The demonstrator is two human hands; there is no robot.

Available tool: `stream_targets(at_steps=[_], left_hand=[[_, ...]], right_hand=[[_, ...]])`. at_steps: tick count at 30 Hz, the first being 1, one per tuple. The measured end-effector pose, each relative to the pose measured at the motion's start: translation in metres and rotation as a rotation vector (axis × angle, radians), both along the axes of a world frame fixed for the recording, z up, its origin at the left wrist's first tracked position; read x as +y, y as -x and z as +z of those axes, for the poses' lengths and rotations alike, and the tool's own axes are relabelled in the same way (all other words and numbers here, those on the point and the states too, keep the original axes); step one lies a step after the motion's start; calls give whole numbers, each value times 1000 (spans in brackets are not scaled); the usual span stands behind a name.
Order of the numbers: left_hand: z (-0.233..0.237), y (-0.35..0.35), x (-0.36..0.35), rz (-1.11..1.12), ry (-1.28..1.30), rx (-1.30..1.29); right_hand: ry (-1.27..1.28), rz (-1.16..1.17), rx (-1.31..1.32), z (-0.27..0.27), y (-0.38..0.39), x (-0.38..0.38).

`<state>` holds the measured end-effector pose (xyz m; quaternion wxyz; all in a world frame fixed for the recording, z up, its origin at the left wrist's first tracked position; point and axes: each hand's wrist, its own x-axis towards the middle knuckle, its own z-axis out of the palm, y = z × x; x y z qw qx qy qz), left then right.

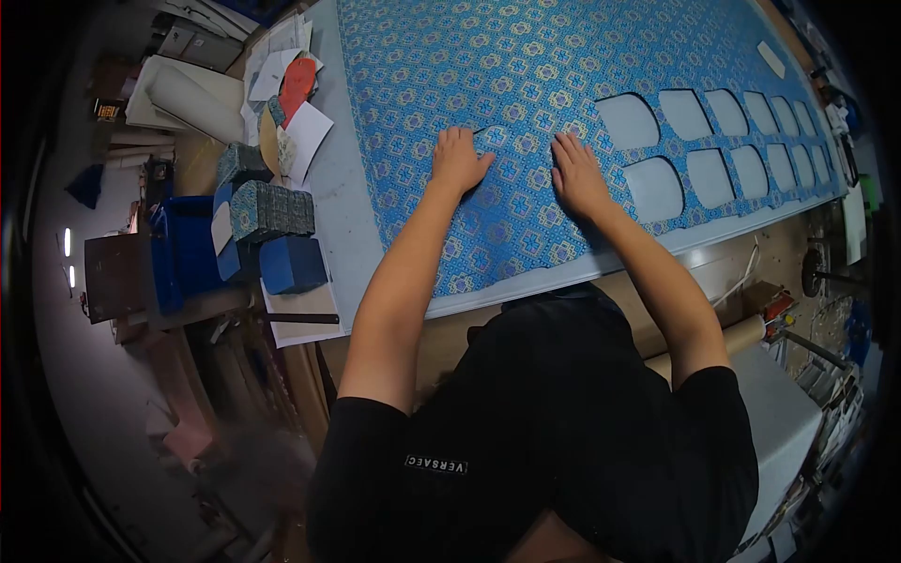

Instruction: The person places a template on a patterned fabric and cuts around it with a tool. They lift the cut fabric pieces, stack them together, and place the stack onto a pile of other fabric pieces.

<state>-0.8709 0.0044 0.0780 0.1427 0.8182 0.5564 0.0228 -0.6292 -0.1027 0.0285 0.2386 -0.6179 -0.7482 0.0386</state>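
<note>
Blue patterned fabric [526,216] lies spread over the large table [340,188]. My left hand [460,161] rests on it, palm down with fingers spread and nothing held; a small dark slit shows in the cloth just beyond its thumb. To the right, my right hand [579,174] also lies on the cloth, fingers apart and empty. Beside it, two rows of curved cut-outs [655,188] run through the fabric toward the right edge, with the pale surface showing through them.
Left of the fabric stand stacks of cut patterned pieces [272,211], a blue block [293,265] and a blue bin [183,249]. Paper sheets and a red piece [298,84] lie behind them. A dark strip [302,318] sits near the table's front left corner.
</note>
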Motion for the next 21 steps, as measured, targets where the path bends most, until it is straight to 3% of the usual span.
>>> stream_targets(at_steps=[5,7,8,10,11,12,15,17,18,21], left_hand=[[6,0,0,-41,100,64],[-4,1,2,-91,250,-203],[2,-1,7,-105,253,-196],[13,-8,17,-270,437,-447],[45,-21,15,-170,624,-419],[46,-28,20,-184,625,-412],[44,-59,37,-301,582,-551],[31,-88,35,-291,295,-340],[12,-100,27,-239,12,-115],[-11,-123,21,-172,-93,-122]], right_hand=[[37,-31,86,6,16,-82],[23,-17,177,4,15,-104],[-21,-12,242,10,14,-106],[-29,-34,322,5,12,-102],[-41,-35,396,3,10,-101],[-46,-50,397,5,10,-100],[-57,-68,439,9,11,-98],[-54,-80,455,12,11,-98],[-50,-81,475,13,11,-98],[-61,-98,487,8,11,-99]])
